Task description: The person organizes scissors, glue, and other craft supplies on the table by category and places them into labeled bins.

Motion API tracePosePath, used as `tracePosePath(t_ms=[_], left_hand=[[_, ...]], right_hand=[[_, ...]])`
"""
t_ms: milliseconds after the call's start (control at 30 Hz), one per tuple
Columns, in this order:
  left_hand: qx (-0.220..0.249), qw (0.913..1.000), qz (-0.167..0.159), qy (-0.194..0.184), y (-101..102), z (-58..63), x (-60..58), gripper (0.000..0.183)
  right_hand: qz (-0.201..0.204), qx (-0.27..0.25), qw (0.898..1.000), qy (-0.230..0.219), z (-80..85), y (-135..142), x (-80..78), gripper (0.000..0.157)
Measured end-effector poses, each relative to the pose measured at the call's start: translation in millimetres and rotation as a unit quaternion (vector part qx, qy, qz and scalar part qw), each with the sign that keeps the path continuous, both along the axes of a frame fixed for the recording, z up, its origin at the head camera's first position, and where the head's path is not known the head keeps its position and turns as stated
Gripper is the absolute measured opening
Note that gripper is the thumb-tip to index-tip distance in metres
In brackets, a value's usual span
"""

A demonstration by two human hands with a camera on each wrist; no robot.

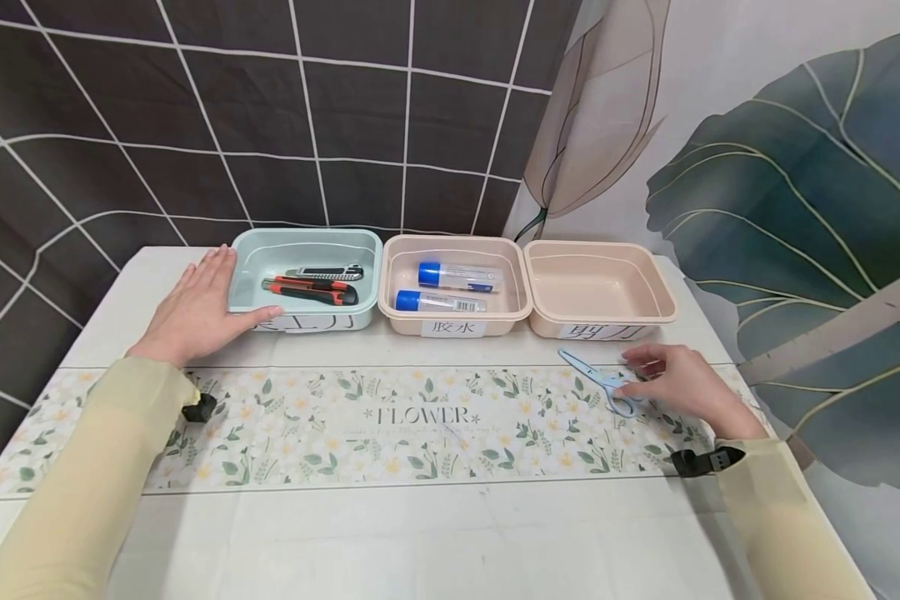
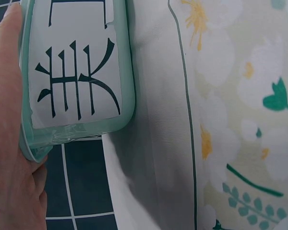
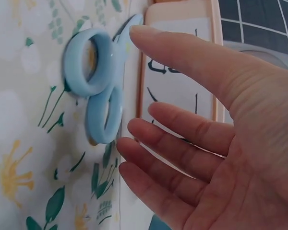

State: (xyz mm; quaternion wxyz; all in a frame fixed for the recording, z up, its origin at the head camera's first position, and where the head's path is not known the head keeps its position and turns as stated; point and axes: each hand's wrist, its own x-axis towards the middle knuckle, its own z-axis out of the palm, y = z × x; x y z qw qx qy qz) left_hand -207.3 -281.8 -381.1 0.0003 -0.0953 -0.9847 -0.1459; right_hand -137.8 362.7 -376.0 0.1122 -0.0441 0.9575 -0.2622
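The two pale sleeves are seen nearest the camera, resting on the worktop (image 1: 450,525) with its flowered runner. At the far left, the left hand (image 1: 195,312) is laid flat with straight fingers against the outer wall of the mint tray (image 1: 251,279); nothing is gripped, and the thumb is pressed along the labelled front. Two utility knives (image 1: 311,289) are held in that tray. Next to it, two glue sticks (image 1: 450,287) lie in the middle beige tray (image 1: 390,287), and the right beige tray (image 1: 663,300) beside it appears empty. In front of that tray, on the runner, the blue scissors (image 1: 603,383) lie closed and flat. The right hand (image 1: 678,383) is held open just beside the handle loops, the fingertips perhaps touching them, though contact cannot be confirmed. The scissors are judged light, stiff and smooth plastic-handled; they are best taken at the loops, away from the blades.
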Motion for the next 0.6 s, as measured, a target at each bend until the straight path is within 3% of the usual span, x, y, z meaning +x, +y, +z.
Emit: tracePosePath(t_ms=[400,600], left_hand=[[0.000,1.0000,-0.001,0.003,0.1,-0.8,-0.3,0.119],[0.000,1.0000,0.001,0.005,0.1,-1.1,-0.2,0.119]], right_hand=[[-0.006,0.017,1.000,-0.017,-8.6,2.6,2.8,0.073],[-0.005,0.023,1.000,-0.020,-9.1,0.4,3.7,0.067]])
